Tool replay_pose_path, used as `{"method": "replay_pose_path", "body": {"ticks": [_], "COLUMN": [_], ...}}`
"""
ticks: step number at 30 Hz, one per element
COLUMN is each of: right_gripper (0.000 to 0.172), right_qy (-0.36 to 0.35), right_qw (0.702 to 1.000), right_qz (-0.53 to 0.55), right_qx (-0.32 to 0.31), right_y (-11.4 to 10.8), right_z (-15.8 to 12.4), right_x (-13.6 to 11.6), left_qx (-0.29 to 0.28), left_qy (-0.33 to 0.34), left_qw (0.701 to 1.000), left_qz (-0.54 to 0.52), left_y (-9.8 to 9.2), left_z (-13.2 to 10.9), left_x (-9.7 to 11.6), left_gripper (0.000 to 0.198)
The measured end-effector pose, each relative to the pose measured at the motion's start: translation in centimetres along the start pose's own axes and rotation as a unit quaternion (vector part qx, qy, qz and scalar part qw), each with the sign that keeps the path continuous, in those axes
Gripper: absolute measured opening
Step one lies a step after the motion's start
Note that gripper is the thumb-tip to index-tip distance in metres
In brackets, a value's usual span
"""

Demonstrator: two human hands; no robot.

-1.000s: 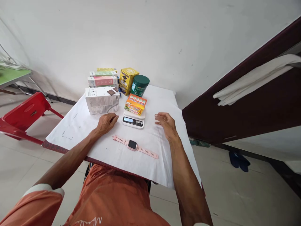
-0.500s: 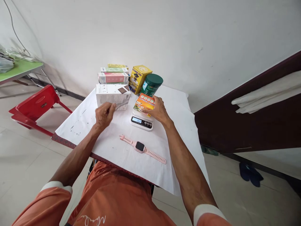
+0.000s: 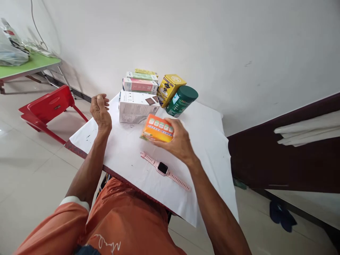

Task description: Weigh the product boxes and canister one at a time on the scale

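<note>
My right hand [image 3: 178, 140] grips an orange and yellow box [image 3: 158, 130] by its right end, thumb on the near side and fingers on the far side. The box is held up over the table, slightly blurred, and the white digital scale beneath is hidden behind it and my hand. Raised at the left, my left hand [image 3: 101, 112] has loosely bent fingers and holds nothing visible. To its right stands a white carton [image 3: 136, 110] with small print. A pink-strapped smartwatch [image 3: 162, 168] lies flat on the table, nearer to me than the box.
Behind the white carton stand pink [image 3: 140, 84] and green cartons, with a yellow one at the back. A yellow box [image 3: 171, 88] and a dark green tub [image 3: 182, 101] are right of them. A red chair [image 3: 50, 106] touches the left side; a white cloth [image 3: 209, 159] covers the table.
My right hand has lifted the orange box off the scale and moved it toward me. My left hand has moved left, away from the white carton, and its fingers have loosened.
</note>
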State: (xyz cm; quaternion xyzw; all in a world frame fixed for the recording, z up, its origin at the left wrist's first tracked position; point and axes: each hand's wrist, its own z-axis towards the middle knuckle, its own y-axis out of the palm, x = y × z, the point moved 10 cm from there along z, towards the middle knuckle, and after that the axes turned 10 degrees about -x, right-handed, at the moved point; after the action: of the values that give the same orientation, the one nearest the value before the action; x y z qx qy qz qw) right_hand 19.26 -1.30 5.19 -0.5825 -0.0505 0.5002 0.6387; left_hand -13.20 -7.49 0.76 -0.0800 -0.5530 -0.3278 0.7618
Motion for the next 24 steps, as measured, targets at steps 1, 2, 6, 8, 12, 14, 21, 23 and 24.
{"method": "replay_pose_path", "body": {"ticks": [1,2,6,8,12,14,21,23,24], "right_gripper": [0.084,0.084,0.086,0.090,0.096,0.097,0.047,0.065,0.077], "right_qy": [-0.016,-0.030,-0.050,-0.041,-0.021,-0.020,-0.045,-0.045,-0.053], "right_qw": [1.000,0.999,0.993,0.992,0.991,0.991,0.993,0.990,0.988], "right_qz": [0.011,0.019,0.038,0.046,0.045,0.025,-0.104,-0.133,-0.140], "right_qx": [-0.018,-0.035,-0.095,-0.110,-0.122,-0.132,-0.040,-0.023,-0.037], "right_y": [1.5,3.0,9.0,11.0,12.9,12.5,2.6,0.8,0.8], "right_z": [0.1,0.3,1.6,2.4,2.9,2.5,5.1,7.9,9.4], "right_x": [-1.2,-2.2,-4.2,-4.2,-4.0,-4.2,-4.9,-3.9,-3.5], "left_qx": [0.014,0.025,0.029,0.023,0.001,-0.023,-0.147,-0.165,-0.166], "left_qy": [-0.031,-0.065,-0.184,-0.202,-0.204,-0.208,-0.188,-0.201,-0.212], "left_qw": [0.999,0.996,0.978,0.974,0.976,0.976,0.971,0.965,0.963], "left_qz": [-0.024,-0.047,-0.098,-0.097,-0.076,-0.065,-0.014,-0.010,-0.010], "left_y": [-0.6,-1.1,-2.3,-2.7,-2.7,-2.1,1.9,2.4,2.4], "left_z": [0.5,0.9,1.9,2.2,2.4,2.1,0.4,0.0,-0.1], "left_x": [-1.0,-2.0,-5.5,-6.1,-6.3,-6.3,-6.1,-6.4,-6.7], "left_gripper": [0.037,0.040,0.048,0.048,0.045,0.046,0.047,0.047,0.047]}}
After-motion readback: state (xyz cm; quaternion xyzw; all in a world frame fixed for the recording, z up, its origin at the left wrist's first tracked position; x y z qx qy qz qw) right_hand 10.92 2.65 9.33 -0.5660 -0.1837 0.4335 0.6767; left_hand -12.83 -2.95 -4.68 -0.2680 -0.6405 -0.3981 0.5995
